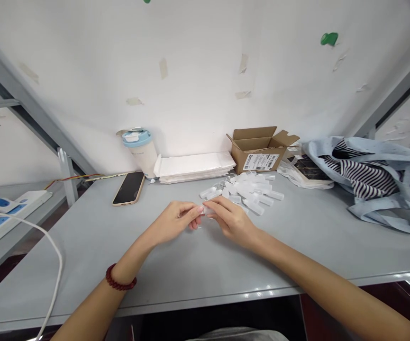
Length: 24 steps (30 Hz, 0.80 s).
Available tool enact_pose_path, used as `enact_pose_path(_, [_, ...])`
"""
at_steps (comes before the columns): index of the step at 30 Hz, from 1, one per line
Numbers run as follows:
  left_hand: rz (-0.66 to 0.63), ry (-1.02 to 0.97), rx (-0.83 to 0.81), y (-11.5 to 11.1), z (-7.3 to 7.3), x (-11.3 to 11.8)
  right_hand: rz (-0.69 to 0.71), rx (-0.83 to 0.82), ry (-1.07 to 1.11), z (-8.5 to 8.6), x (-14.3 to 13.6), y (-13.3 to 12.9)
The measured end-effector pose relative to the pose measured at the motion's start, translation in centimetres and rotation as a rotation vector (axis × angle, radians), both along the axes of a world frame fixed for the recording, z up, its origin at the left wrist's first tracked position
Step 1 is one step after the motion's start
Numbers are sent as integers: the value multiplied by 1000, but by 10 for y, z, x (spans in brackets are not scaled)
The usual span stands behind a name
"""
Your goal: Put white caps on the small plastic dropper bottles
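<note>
A small, whitish, translucent piece (205, 211) is at the centre, over a smooth grey desk (197, 274); its exact shape is mostly hidden by fingers. The bare left hand (176, 220), a dark red beaded bracelet (119, 285) around its wrist, pinches it from nine o'clock, thumb and fingers together on it. The right hand (232, 220) pinches it from three o'clock, fingertips likewise closed on it.

Outward from the piece, a loose heap of translucent white plastic pieces (252, 192) lies at two o'clock, just beyond the right hand. At twelve is a flat stack of white paper (195, 166); at one, an open brown cardboard box (258, 154) with a white label. A dark-screened phone (129, 188) and a cream tumbler with a blue lid (142, 151) are near ten. A pale blue cloth bag (378, 175) with a striped lining slumps towards three.
</note>
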State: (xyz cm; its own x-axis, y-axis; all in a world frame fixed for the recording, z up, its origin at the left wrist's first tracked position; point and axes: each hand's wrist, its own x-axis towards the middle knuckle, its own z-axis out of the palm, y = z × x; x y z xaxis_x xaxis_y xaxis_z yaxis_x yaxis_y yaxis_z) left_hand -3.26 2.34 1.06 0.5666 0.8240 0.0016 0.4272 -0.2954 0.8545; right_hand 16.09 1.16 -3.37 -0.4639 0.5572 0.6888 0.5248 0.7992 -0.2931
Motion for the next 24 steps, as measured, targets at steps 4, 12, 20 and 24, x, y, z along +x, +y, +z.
enact_pose_path(4, [2, 23, 38, -3, 0, 2, -41, 33, -92, 1, 2, -1])
enact_pose_path(12, [-7, -9, 150, -5, -4, 6, 17, -258, -40, 11, 3, -5])
enact_pose_path(20, [-10, 85, 386, -5, -9, 7, 71, -869, 234, 27, 4, -4])
enact_pose_path(24, [-30, 105, 420, -8, -7, 11, 195, -1261, 389, 29, 10, 2])
